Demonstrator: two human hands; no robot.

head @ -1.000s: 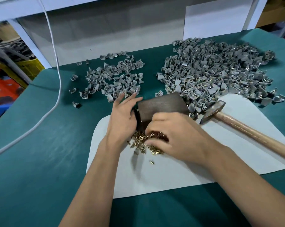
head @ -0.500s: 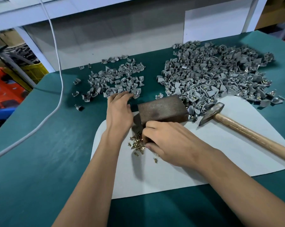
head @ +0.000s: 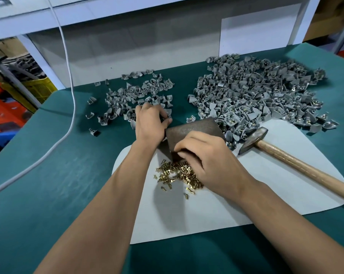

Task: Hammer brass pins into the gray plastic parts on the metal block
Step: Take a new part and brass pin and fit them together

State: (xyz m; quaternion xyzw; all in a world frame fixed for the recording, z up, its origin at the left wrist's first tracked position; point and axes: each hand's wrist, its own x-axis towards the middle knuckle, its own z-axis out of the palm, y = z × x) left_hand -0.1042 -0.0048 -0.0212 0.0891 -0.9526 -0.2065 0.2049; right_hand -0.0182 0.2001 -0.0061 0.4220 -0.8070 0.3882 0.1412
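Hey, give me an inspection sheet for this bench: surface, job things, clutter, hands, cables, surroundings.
Surface: teal mat with a white sheet laid on it.
Job's things: metal block on the sheet's far edge; brass pins heaped in front of it; hammer lying on the sheet, unheld; small gray pile far left, large gray pile far right.
Clutter: a few stray gray parts left of the small pile.
Hands: left hand at the small pile, fingers curled, contents hidden; right hand curled at the block's near edge above the pins.
Cables: white cable hanging down onto the mat, left.
Surroundings: white panel behind; yellow crate far left.
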